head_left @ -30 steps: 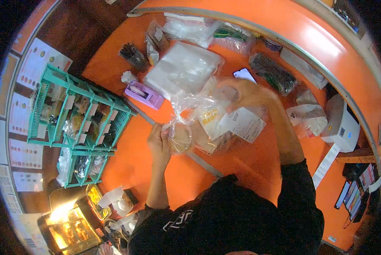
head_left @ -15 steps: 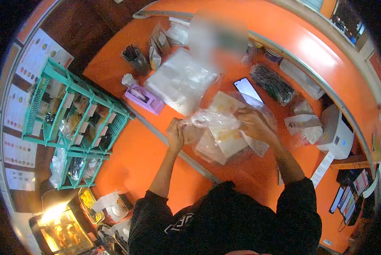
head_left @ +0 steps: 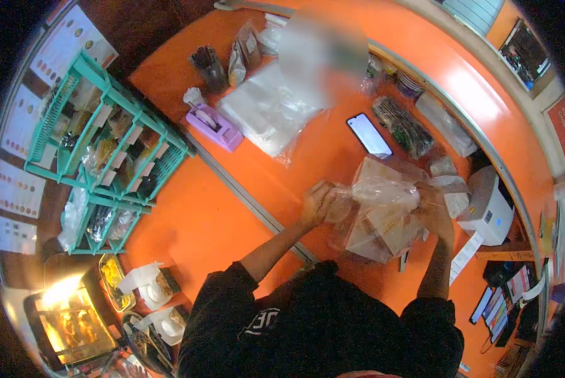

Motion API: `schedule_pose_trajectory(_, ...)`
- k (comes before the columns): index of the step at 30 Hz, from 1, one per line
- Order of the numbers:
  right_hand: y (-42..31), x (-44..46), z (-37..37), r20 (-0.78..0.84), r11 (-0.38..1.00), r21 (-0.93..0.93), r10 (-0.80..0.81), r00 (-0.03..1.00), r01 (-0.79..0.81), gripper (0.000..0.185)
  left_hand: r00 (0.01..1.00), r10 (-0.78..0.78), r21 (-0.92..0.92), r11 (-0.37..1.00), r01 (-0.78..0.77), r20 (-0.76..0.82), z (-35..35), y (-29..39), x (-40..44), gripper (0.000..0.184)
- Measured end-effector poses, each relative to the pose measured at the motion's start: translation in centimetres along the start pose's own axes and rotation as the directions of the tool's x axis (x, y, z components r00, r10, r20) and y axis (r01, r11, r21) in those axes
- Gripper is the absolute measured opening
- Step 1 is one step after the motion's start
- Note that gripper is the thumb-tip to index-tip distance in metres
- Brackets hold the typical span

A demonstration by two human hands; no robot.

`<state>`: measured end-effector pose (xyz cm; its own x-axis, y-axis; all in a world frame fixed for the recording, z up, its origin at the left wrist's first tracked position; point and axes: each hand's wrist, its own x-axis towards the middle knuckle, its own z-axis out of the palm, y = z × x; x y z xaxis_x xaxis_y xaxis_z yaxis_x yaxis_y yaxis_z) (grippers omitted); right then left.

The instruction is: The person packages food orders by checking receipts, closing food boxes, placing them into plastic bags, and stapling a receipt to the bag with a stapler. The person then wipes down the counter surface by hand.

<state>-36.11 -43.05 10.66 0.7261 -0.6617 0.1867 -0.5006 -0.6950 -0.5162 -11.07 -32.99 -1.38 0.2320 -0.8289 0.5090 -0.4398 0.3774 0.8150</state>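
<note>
Orange counter point(head_left: 191, 217), clear plastic bag point(head_left: 383, 208), crinkled

The bag point(head_left: 387, 190) is glossy plastic, the counter point(head_left: 200, 211) smooth.

In front of me there was a wide orange counter point(head_left: 194, 217), which a grey strip point(head_left: 247, 196) crossed, and beyond it rose an orange ledge point(head_left: 415, 28) with a white glare point(head_left: 468, 79) upon it. On my left I saw a dark brown panel point(head_left: 150, 31), several printed sheets point(head_left: 19, 189) and a teal rack point(head_left: 98, 71), while lower down a cabinet point(head_left: 74, 324) was glowing yellow. On my right I had a narrow wooden board point(head_left: 509, 256), and farther off a reddish sign point(head_left: 561, 123).
</note>
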Motion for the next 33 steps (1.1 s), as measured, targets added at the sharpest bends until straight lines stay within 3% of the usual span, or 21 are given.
schedule_pose_trajectory(2,0.0,-0.9,-1.2,-0.011,0.989,-0.126,0.078,0.997,-0.079,0.042,1.000,0.015,-0.022,1.000,-0.015,0.009,1.1,0.3,0.4,0.023)
schedule_pose_trajectory(5,-0.3,-1.2,-3.3,0.229,0.966,0.256,-0.014,0.973,-0.047,0.046,0.995,0.022,0.005,1.000,-0.023,0.092,2.2,-0.3,0.8,0.029)
schedule_pose_trajectory(7,-1.9,-1.2,-2.9,-0.041,0.960,0.205,0.204,0.978,-0.191,0.034,0.988,0.008,0.055,0.998,-0.017,0.156,2.4,-0.3,1.5,0.033)
schedule_pose_trajectory(9,-2.1,-1.9,-3.9,-0.089,0.985,0.007,0.173,0.981,-0.173,0.035,0.964,0.260,0.234,0.941,-0.243,-0.047,2.7,-0.1,1.5,0.039)
schedule_pose_trajectory(10,-2.2,-2.2,-4.4,-0.143,0.970,-0.187,0.130,0.981,-0.156,0.037,0.968,0.240,0.260,0.942,-0.214,-0.075,2.9,-0.3,0.8,0.039)
schedule_pose_trajectory(11,-2.5,-2.7,-4.9,-0.098,0.980,-0.173,0.083,0.992,-0.099,0.037,0.966,0.211,0.251,0.953,-0.170,-0.148,2.8,-0.5,-0.1,0.037)
schedule_pose_trajectory(12,-2.8,-3.4,-5.7,-0.242,0.973,-0.227,-0.022,0.970,-0.035,0.033,0.956,0.179,0.255,0.960,-0.117,-0.234,2.1,-0.9,-1.2,0.035)
schedule_pose_trajectory(15,-3.9,-0.8,-3.4,-0.676,0.949,-0.163,-0.306,0.670,0.269,0.017,0.940,-0.040,0.288,0.947,0.144,-0.339,-0.9,-0.6,-5.9,0.027)
schedule_pose_trajectory(16,-4.0,-0.6,-0.8,-0.650,0.979,0.112,-0.057,0.758,0.170,0.013,0.905,-0.066,0.332,0.917,0.221,-0.421,-1.3,-2.0,-8.4,0.027)
schedule_pose_trajectory(17,-4.2,-0.4,1.8,-0.571,0.915,0.402,0.215,0.793,0.041,0.011,0.845,-0.367,-0.089,0.928,0.362,-0.388,-1.4,-4.4,-11.7,0.023)
schedule_pose_trajectory(18,-4.3,0.0,4.4,-0.455,0.774,0.628,0.452,0.767,-0.083,0.013,0.801,-0.488,-0.295,0.867,0.401,-0.348,-2.5,-4.1,-14.0,0.021)
schedule_pose_trajectory(19,-6.2,0.3,7.1,-0.290,0.705,0.707,0.351,0.890,-0.048,0.014,0.741,-0.600,-0.486,0.765,0.422,-0.300,-3.6,-3.8,-16.2,0.019)
schedule_pose_trajectory(20,-8.2,0.6,9.8,-0.109,0.622,0.780,0.232,0.967,-0.062,0.014,0.747,-0.530,-0.134,0.841,0.524,-0.401,-5.4,-1.2,-18.1,0.015)
schedule_pose_trajectory(21,-14.1,0.4,11.6,-0.070,0.788,0.609,-0.061,0.996,0.091,0.015,0.777,-0.440,0.235,0.781,0.578,-0.450,-7.1,1.0,-20.1,0.012)
schedule_pose_trajectory(23,-18.8,2.0,12.5,0.352,0.924,0.320,-0.322,0.879,0.211,0.016,0.700,-0.374,0.184,0.791,0.583,-0.608,-8.6,1.9,-24.7,0.010)
schedule_pose_trajectory(25,-22.6,1.4,18.7,0.214,0.722,0.683,-0.344,0.914,0.112,0.017,0.657,-0.315,0.375,0.621,0.688,-0.685,-10.9,3.5,-29.6,0.010)
schedule_pose_trajectory(27,-25.1,1.0,23.7,0.250,0.683,0.722,-0.409,0.878,0.113,0.014,0.542,-0.358,0.366,0.453,0.813,-0.760,-13.8,5.7,-34.4,0.011)
schedule_pose_trajectory(29,-26.7,0.5,28.7,0.454,0.780,0.619,-0.451,0.768,0.093,0.019,0.372,-0.337,0.206,0.437,0.876,-0.865,-17.7,8.9,-38.1,0.012)
schedule_pose_trajectory(31,-29.1,-0.3,34.6,0.606,0.833,0.519,-0.517,0.604,0.191,0.022,-0.095,-0.243,-0.208,0.492,0.845,-0.965,-20.8,8.4,-44.5,0.014)
schedule_pose_trajectory(32,-31.5,-1.1,37.2,0.691,0.828,0.527,-0.549,0.471,0.192,0.026,-0.189,-0.060,-0.181,0.666,0.724,-0.980,-22.8,7.2,-48.2,0.016)
schedule_pose_trajectory(33,-34.1,-2.4,39.7,0.757,0.823,0.534,-0.567,0.325,0.192,0.030,-0.389,-0.017,-0.329,0.568,0.755,-0.921,-24.8,6.9,-51.8,0.024)
